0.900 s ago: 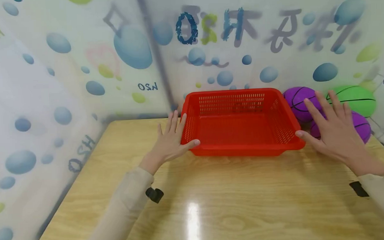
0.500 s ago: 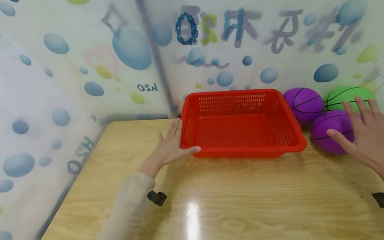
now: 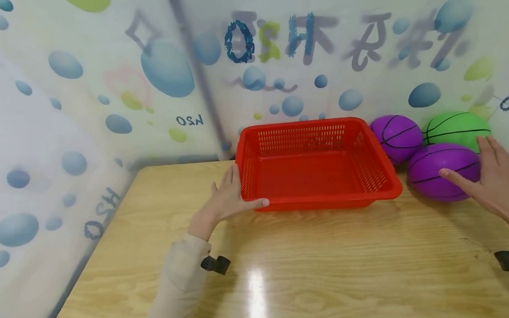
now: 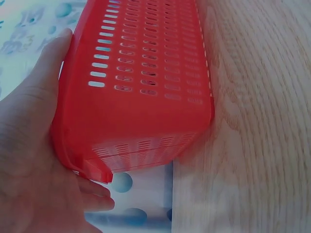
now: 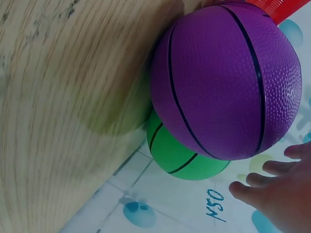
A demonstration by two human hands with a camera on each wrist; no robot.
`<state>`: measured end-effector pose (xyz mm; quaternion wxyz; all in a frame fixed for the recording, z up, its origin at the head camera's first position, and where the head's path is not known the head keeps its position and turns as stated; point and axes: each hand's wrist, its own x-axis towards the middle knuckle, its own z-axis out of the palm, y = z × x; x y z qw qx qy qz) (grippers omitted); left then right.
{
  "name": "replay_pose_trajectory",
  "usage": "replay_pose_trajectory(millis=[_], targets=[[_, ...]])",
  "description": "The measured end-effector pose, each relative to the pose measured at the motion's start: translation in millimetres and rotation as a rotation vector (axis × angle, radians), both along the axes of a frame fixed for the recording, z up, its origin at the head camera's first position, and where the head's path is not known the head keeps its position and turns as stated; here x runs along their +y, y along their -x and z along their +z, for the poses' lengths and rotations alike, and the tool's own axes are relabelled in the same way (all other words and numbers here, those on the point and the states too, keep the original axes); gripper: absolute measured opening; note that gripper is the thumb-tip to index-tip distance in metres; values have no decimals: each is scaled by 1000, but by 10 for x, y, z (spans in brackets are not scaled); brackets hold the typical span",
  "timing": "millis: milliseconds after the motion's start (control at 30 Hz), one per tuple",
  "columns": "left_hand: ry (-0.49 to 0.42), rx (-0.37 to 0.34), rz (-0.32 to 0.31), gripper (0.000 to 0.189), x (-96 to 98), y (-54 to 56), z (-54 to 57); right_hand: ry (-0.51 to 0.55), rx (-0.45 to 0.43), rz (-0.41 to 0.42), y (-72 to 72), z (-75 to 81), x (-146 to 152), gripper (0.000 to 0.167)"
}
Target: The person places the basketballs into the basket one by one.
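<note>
A red plastic basket [image 3: 305,176] with slotted walls stands on the table against the wall, and no contents show in it. My left hand [image 3: 224,197] touches its near left corner, thumb along the front rim and straight fingers along the left side; the left wrist view shows the basket's outer wall [image 4: 141,111] close up. My right hand [image 3: 497,188] is spread beside the nearer purple ball [image 3: 442,171], with a gap between fingers and ball in the right wrist view. Behind lie a second purple ball [image 3: 397,137] and a green ball [image 3: 457,128], partly hidden.
The wooden table [image 3: 325,264] stretches in front of the basket and balls. A patterned wall [image 3: 284,59] rises directly behind them, and another wall panel [image 3: 40,176] borders the table's left side.
My right hand has moved right, away from the basket's right rim, to the outer side of the nearer purple ball. My left hand stays at the basket's near left corner.
</note>
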<state>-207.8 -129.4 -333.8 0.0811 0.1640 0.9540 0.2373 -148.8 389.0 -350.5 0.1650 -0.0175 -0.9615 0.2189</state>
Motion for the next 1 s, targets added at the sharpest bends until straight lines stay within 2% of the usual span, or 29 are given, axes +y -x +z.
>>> replay_pose_trajectory(millis=[233, 400, 533, 667, 833, 1000], targets=[[-132, 22, -13, 119, -4, 5, -32, 10, -37, -9, 83, -77, -25, 109], [-231, 4, -28, 116, 5, 0, -40, -17, -12, -6, 107, -156, -39, 119], [-386, 18, -113, 110, 12, 8, -32, -24, 16, 6, 102, -195, -43, 126], [-537, 0, -199, 107, 52, -57, 63, -24, -5, 1, 77, -226, -37, 129], [-530, -34, -177, 105, 80, -175, 209, -29, -23, -13, 49, -250, -51, 131], [-519, -28, -152, 105, 74, -206, 243, -40, -31, -33, 62, -246, -64, 128]])
